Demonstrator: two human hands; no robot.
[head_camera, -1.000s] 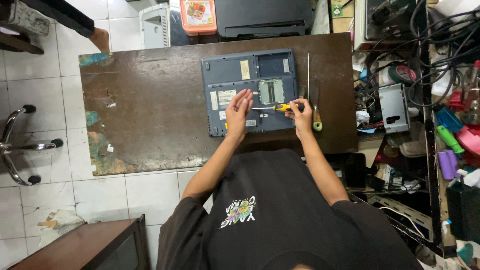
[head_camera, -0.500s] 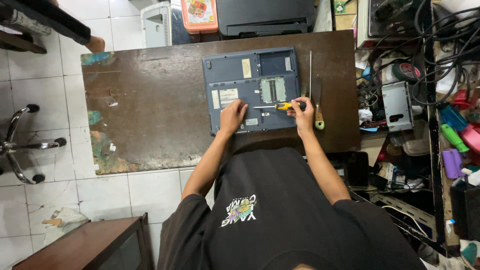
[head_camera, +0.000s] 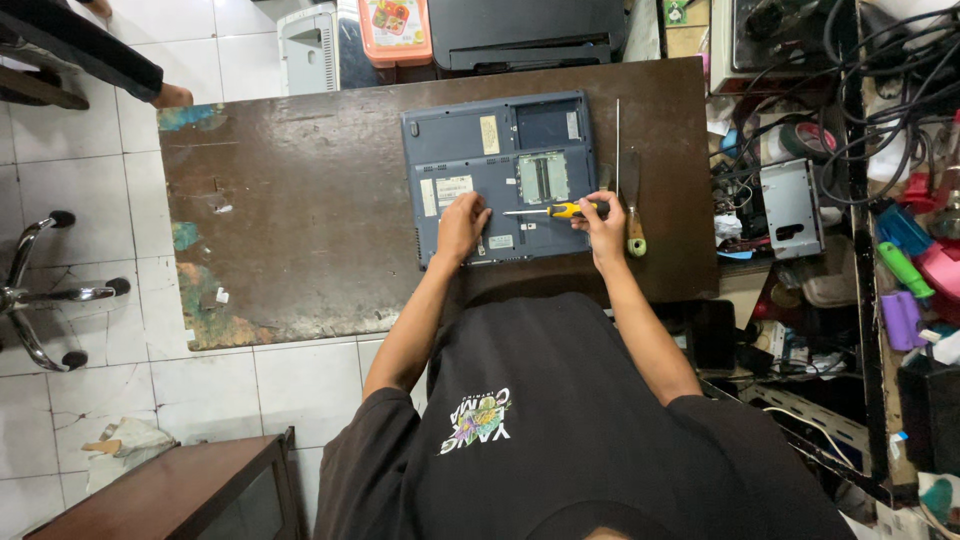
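- Where my left hand (head_camera: 462, 222) presses on the upturned grey laptop (head_camera: 500, 175), the fingers lie loose and flat on the base, gripping nothing, and they cover part of the panel beneath.
- My right hand (head_camera: 602, 222) has its fingers wrapped round the yellow-handled screwdriver (head_camera: 555, 211); the shaft lies across the laptop base pointing left, and whether its tip sits in a screw is too small to make out.
- My palm hides the butt of the handle.
- Just right of the laptop lie a thin metal rod (head_camera: 617, 145) and a flat tool with a green and yellow handle (head_camera: 632, 205), close to my right hand.
- The laptop sits at the middle of the brown surface (head_camera: 300, 210), its near edge close to the surface's near edge.
- To the left the surface runs wide and worn; to the right, a cluttered shelf of cables (head_camera: 850, 150) crowds its edge.
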